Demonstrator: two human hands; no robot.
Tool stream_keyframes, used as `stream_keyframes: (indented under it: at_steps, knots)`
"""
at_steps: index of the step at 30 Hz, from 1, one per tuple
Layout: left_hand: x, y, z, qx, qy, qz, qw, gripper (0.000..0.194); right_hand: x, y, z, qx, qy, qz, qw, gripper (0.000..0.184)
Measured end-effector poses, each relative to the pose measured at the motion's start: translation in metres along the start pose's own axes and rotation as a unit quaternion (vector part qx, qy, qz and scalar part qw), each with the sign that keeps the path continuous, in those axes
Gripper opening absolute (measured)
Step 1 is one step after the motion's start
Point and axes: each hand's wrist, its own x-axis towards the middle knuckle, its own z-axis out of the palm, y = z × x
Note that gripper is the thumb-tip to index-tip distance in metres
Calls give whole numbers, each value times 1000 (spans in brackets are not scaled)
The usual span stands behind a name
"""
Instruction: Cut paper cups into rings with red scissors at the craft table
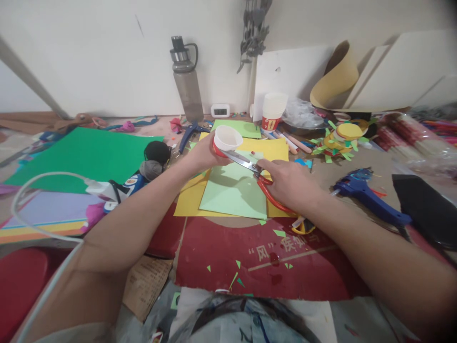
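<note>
My left hand (207, 153) is closed around a white paper cup (228, 138) with red on its side, tilted so its open mouth shows. In my right hand (291, 181) are scissors (246, 163) with red-orange handles. Their blades reach left to the cup's lower side; whether they bite into the paper I cannot tell. Beneath both hands lies a light green sheet (233, 195) on top of a yellow sheet (187, 200). Some of my left fingers are hidden behind the cup.
A blue glue gun (373, 195) and a black phone-like slab (423, 209) lie at the right. Stacked paper cups (273, 112) and a grey bottle (187, 85) stand at the back. Left are a dark green sheet (85, 155) and a white cable (44, 178). Green scraps dot the red board (214, 243).
</note>
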Motion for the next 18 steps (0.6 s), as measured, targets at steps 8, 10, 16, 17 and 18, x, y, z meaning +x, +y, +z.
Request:
stream_keyframes:
  at_steps: [8,10,16,17,18]
  knots:
    - [-3,7,-1,-23,0,-16,1000,78,0,0,3,13,9,0,1000,32]
    - [-5,11,-2,-51,-13,-14,999,80,0,0,3,15,6,-3,1000,33]
    - [-9,24,-25,-119,-131,-61,982,70,-1,1,3,13,14,-16,1000,31]
    - [-9,24,-29,-125,-144,-68,979,68,-1,1,3,13,13,-22,1000,31]
    - [-9,25,-31,-126,-151,-72,978,67,-1,1,3,15,13,-27,999,31]
